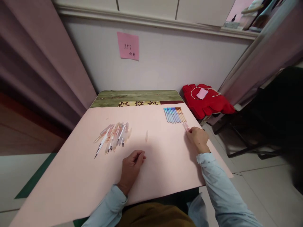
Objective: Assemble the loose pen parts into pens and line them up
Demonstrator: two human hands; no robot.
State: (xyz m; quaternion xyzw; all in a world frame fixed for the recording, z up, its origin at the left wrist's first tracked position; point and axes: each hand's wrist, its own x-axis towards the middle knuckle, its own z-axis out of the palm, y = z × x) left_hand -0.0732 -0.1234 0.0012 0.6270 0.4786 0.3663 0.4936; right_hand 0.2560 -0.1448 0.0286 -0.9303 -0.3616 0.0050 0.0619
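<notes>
My left hand rests on the pink sheet with its fingers curled into a loose fist; nothing shows in it. A loose heap of pen parts lies up and to its left. A single clear pen piece lies just beyond its knuckles. My right hand sits near the right edge, fingers pinched on a pink pen. Just beyond that pen is a neat row of blue and orange pens.
The pink sheet covers a small table whose green patterned top shows at the far end, against a white wall with a pink sticky note. A red cloth with a white cable lies on a seat to the right. Curtains hang on both sides.
</notes>
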